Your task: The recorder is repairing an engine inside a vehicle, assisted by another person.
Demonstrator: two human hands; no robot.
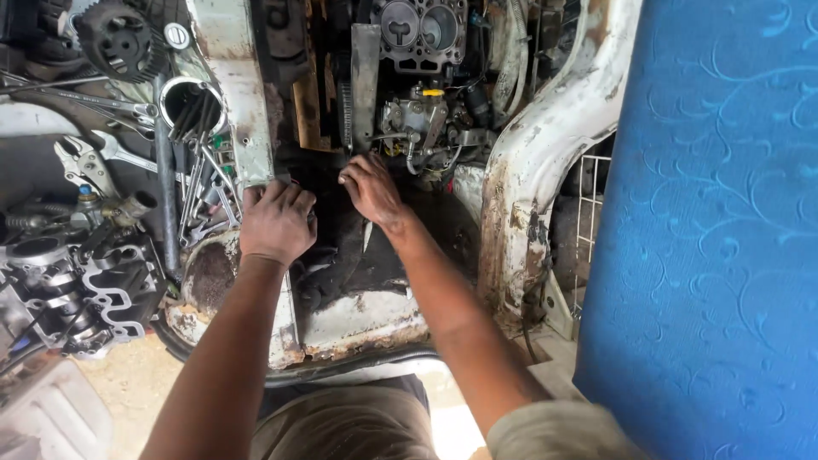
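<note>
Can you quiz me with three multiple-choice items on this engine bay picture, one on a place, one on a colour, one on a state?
1. Where do the loose wrenches lie?
A. left of the left hand
B. on the blue panel
C. under the right arm

2. What colour is the big panel at the right?
A. red
B. blue
C. green

3. How is the right hand placed?
A. raised in the air
B. gripping a hammer
C. down on the dark, greasy parts below the engine

Key: 1 A, the wrenches sit beside the round tin; 2 B, it is plainly blue; 3 C, fingers rest there.
</note>
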